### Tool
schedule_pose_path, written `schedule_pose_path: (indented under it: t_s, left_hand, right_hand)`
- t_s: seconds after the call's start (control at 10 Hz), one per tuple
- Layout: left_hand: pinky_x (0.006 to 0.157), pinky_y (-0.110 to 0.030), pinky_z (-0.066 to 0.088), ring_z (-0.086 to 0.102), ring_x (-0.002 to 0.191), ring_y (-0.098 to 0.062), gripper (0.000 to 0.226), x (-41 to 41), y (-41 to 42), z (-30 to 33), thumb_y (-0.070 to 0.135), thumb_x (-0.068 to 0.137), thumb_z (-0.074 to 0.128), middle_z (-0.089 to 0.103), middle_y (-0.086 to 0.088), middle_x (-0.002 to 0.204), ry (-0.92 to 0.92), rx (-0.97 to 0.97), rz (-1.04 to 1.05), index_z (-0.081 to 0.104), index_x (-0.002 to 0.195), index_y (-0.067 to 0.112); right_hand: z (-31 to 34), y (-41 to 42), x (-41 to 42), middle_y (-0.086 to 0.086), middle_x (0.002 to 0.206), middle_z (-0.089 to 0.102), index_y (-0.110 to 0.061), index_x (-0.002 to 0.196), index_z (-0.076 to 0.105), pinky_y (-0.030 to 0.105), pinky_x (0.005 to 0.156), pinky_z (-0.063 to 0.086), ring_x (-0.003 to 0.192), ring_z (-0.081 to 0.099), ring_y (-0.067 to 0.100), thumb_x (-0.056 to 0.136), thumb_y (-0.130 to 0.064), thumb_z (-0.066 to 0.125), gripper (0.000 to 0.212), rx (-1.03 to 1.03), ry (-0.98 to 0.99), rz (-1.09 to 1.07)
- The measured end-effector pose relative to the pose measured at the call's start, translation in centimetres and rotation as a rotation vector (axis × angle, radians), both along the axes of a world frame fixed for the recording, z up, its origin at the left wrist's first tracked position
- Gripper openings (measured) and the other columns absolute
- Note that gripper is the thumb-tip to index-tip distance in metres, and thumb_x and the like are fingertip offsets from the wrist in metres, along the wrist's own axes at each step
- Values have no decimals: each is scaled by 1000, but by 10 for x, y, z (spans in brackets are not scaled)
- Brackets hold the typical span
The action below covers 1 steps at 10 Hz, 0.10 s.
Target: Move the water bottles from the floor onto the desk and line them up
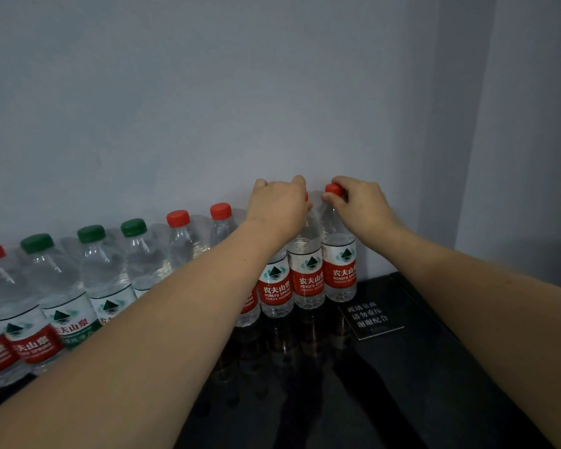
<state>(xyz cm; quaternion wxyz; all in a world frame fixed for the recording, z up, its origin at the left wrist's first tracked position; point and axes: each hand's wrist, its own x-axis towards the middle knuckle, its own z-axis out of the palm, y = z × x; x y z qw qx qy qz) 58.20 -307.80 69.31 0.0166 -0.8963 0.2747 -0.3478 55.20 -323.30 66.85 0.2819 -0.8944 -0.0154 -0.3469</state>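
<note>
A row of several clear water bottles stands upright on the black glossy desk (402, 384) against the grey wall, some with red caps and red labels, three with green caps (91, 233). My right hand (360, 202) pinches the red cap of the rightmost bottle (339, 267). My left hand (279, 205) is closed over the cap of the bottle beside it (306, 277); that cap is almost hidden. Both bottles stand on the desk, touching each other.
A small black card with white printed text (370, 319) lies on the desk just right of the row. The wall turns a corner at the right (447, 157). The desk's right edge runs diagonally past the card.
</note>
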Motion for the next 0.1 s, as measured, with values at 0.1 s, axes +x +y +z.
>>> schedule_pose_path:
  t_s: [0.1]
  left_hand:
    - [92, -43, 36, 59, 103, -30, 35, -4, 0, 7, 45, 98, 48, 68, -8, 107, -81, 97, 59, 54, 113, 13]
  right_hand:
    - [6, 3, -6, 12, 127, 62, -11, 138, 52, 34, 96, 45, 111, 58, 24, 99, -34, 54, 45, 29, 45, -16]
